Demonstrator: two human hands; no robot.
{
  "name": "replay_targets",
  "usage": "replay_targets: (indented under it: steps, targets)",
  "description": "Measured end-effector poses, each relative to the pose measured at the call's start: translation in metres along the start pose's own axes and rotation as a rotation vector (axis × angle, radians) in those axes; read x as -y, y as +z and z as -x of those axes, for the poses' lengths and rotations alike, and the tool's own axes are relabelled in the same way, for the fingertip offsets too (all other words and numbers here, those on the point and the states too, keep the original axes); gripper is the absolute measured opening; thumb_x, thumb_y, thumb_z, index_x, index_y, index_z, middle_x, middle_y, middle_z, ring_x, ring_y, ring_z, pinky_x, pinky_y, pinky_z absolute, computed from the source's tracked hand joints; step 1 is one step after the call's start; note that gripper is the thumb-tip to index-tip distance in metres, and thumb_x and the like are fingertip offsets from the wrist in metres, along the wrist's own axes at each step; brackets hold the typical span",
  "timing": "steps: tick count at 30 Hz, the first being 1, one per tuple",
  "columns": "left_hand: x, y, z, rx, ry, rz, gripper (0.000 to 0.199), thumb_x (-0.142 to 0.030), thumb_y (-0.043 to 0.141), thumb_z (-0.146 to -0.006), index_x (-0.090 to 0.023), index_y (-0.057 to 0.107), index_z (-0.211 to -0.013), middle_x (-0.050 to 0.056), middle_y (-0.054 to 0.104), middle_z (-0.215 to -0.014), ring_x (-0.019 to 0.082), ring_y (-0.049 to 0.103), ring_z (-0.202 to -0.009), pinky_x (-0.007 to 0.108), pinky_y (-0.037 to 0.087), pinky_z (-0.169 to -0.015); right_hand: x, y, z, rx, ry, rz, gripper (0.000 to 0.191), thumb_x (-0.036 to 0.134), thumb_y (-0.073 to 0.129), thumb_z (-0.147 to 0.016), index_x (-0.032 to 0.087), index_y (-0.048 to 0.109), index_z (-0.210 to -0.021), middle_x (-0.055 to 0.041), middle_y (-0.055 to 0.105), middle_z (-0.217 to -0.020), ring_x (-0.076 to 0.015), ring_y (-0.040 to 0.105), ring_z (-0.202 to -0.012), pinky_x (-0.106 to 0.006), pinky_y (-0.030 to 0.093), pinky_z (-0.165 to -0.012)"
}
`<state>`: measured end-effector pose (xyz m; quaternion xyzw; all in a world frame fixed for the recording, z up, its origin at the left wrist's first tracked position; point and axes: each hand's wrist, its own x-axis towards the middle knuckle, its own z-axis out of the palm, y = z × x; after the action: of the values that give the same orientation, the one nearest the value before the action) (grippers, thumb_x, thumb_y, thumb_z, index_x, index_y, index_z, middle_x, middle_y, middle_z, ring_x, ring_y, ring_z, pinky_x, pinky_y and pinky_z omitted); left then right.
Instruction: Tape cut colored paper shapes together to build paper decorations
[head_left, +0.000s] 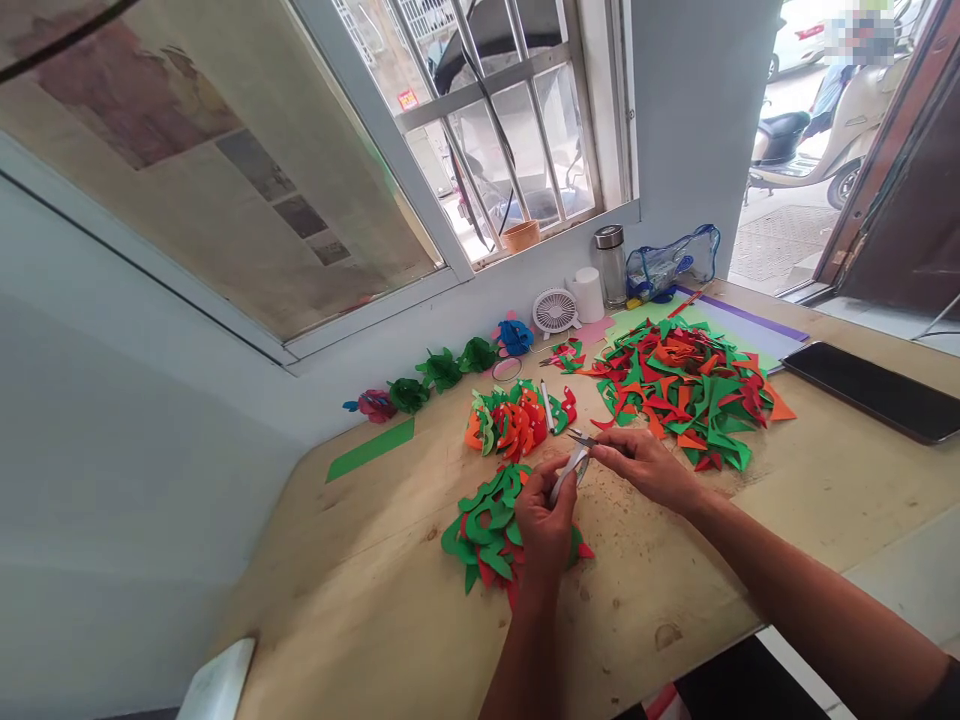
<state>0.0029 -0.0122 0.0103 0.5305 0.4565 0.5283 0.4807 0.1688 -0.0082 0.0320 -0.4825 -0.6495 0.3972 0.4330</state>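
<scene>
My left hand (545,505) is closed around a slim grey-white tool (568,474), whose exact kind I cannot make out. My right hand (637,462) pinches a small dark, pointed metal piece (580,439) at the upper end of that tool. Whether the two parts are joined is unclear. Below and beside my left hand lies a heap of curved green and red paper cut-outs (487,535). Just beyond it are orange, red and green cut-outs with white dots (517,420). A white pen-like stick (547,408) lies against these.
A large pile of green, red and orange scraps (690,385) spreads at the right, near a black phone (877,388). Along the wall stand crumpled paper flowers (442,370), a small white fan (555,312), a glass bottle (612,270) and a clear blue-edged pouch (675,262). A green strip (371,450) lies left.
</scene>
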Motion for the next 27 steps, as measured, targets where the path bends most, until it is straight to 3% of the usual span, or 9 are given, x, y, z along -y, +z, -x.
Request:
replay_targets:
  steps: [11,18,27]
  targets:
    - [0.0010,0.0014,-0.0005,-0.040,0.009,0.001,0.032,-0.040,0.067,-0.072,-0.015,0.069,-0.093,-0.001,0.055,-0.064,0.008,0.046,-0.055,0.019,0.037,-0.053,-0.0040,0.0014,-0.0015,-0.084,-0.009,0.065,0.041,0.052,0.045,-0.086,0.015,0.059,-0.073,0.0032,0.040,-0.060,-0.0091,0.033,-0.055,-0.023,0.026,-0.050]
    - [0.0014,0.0012,-0.0009,-0.091,-0.008,0.058,0.034,-0.041,0.069,-0.070,-0.016,0.068,-0.093,-0.001,0.057,-0.064,0.010,0.051,-0.059,0.020,0.039,-0.056,-0.0045,0.0025,-0.0014,-0.035,-0.006,0.064,0.042,0.053,0.044,-0.086,0.015,0.064,-0.083,0.0026,0.043,-0.061,-0.0097,0.036,-0.056,-0.023,0.028,-0.050]
    - [0.0013,0.0003,-0.0007,-0.031,-0.005,0.055,0.030,-0.040,0.067,-0.072,-0.016,0.068,-0.091,-0.001,0.055,-0.062,0.009,0.050,-0.058,0.021,0.039,-0.056,-0.0055,0.0024,-0.0015,0.010,-0.010,0.078,0.043,0.053,0.045,-0.085,0.016,0.066,-0.082,0.0016,0.047,-0.062,-0.0101,0.038,-0.056,-0.024,0.029,-0.050]
